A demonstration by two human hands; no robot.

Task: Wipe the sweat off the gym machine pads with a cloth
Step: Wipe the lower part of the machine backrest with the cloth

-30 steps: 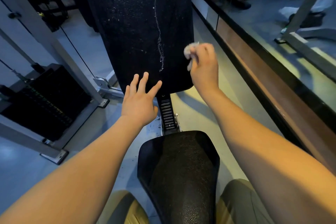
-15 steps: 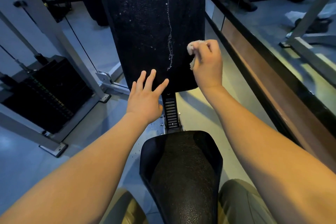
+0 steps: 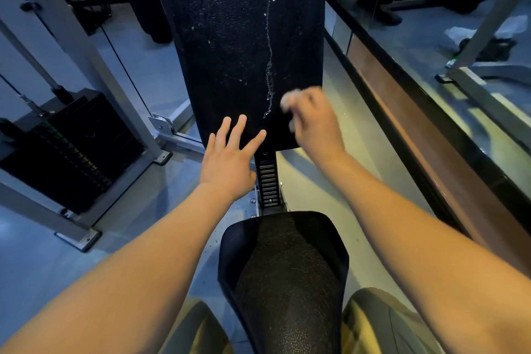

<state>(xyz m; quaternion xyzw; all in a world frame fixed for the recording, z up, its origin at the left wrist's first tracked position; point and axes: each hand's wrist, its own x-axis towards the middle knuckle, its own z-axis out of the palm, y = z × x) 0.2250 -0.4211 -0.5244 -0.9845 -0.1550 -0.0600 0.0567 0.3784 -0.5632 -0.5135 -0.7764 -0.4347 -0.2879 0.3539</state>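
A tall black back pad (image 3: 235,46) stands upright ahead, speckled with droplets and marked by a whitish sweat streak (image 3: 269,75) running down its right half. My right hand (image 3: 313,121) grips a small bunched white cloth (image 3: 287,100) against the pad's lower right corner; it is motion-blurred. My left hand (image 3: 230,158) has its fingers spread, their tips on the pad's bottom edge. The black seat pad (image 3: 287,276) lies below, between my knees.
A toothed adjustment post (image 3: 267,178) joins seat and back pad. A black weight stack (image 3: 69,149) in a grey frame with a cable stands at the left. A wooden ledge (image 3: 425,152) under a mirror runs along the right. Grey floor surrounds the machine.
My right hand with the cloth has slid down the pad's right side toward its lower corner. My left hand has stayed at the bottom edge.
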